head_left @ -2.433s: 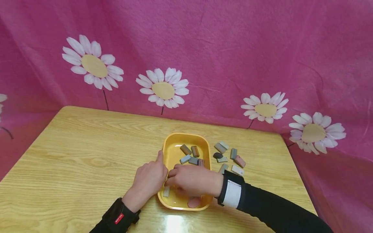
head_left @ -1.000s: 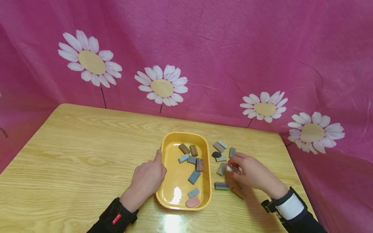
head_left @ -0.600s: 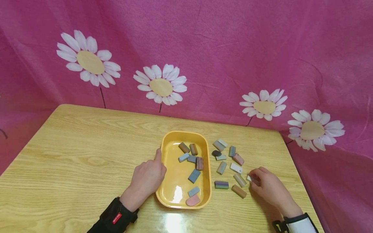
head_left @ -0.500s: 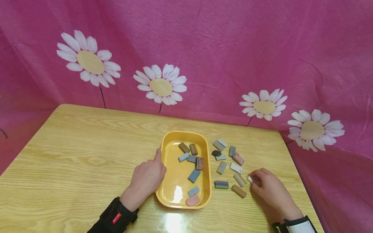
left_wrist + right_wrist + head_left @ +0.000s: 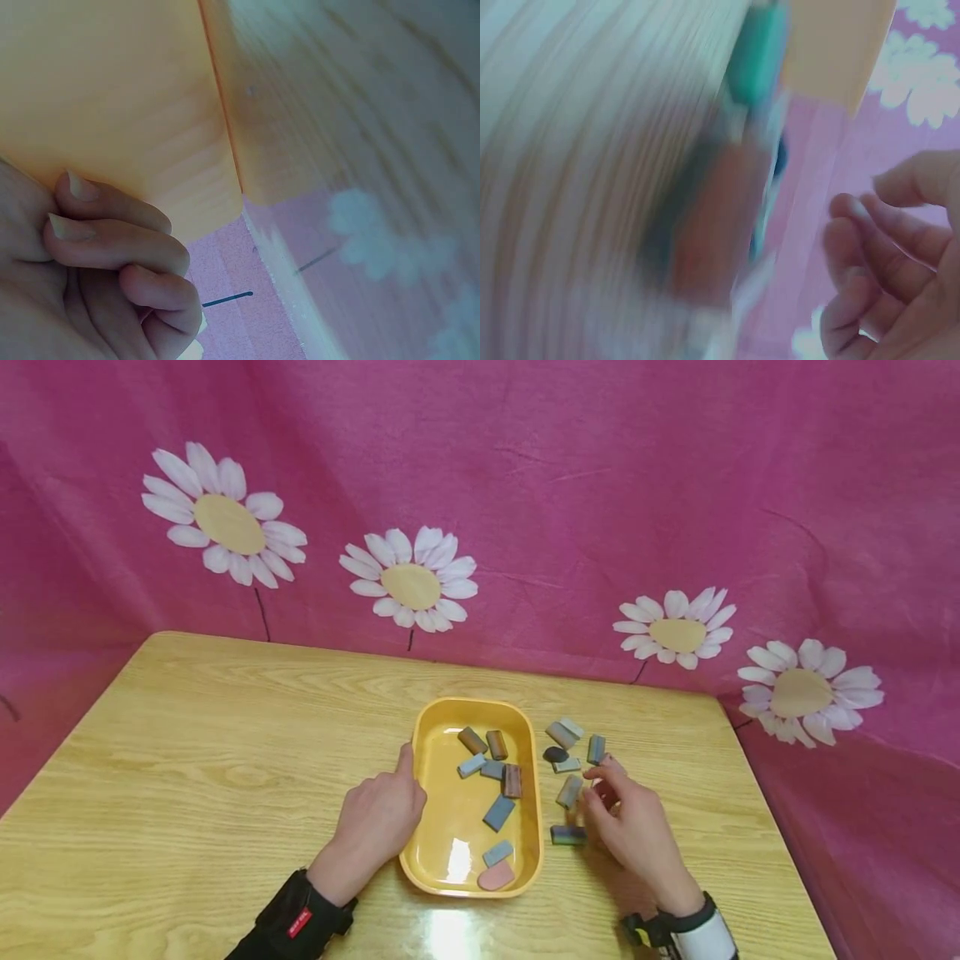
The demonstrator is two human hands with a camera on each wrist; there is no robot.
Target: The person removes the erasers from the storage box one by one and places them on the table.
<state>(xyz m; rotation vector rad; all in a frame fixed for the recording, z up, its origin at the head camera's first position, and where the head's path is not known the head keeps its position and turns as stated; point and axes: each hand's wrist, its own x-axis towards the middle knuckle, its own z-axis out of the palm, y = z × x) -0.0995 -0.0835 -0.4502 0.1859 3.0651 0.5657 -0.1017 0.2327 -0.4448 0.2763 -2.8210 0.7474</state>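
A yellow plastic tray (image 5: 442, 810) stands on the table with several small blocks in it and a rounded pink piece (image 5: 496, 876) near its front. My left hand (image 5: 378, 814) holds its left rim, forefinger along the edge. In the left wrist view the other fingers (image 5: 120, 236) are curled beside the tray's outer wall. Over the loose blocks right of the tray hovers my right hand (image 5: 637, 827), thumb and fingers apart, nothing visible between them. Nearest it are a striped block (image 5: 567, 835) and a grey-brown block (image 5: 569, 791). An orange-brown block (image 5: 716, 225) appears blurred in the right wrist view.
Behind the loose group lie a blue-grey block (image 5: 596, 749), a dark oval piece (image 5: 556, 754) and a few pale blocks. The wooden table (image 5: 247, 760) ends at a pink cloth (image 5: 540, 510) printed with daisies. My right hand hides some blocks.
My right hand has moved left from the group's right side, where it pinched a small white piece; that grip has loosened. Earlier it was over the tray. My left hand stays at the rim.
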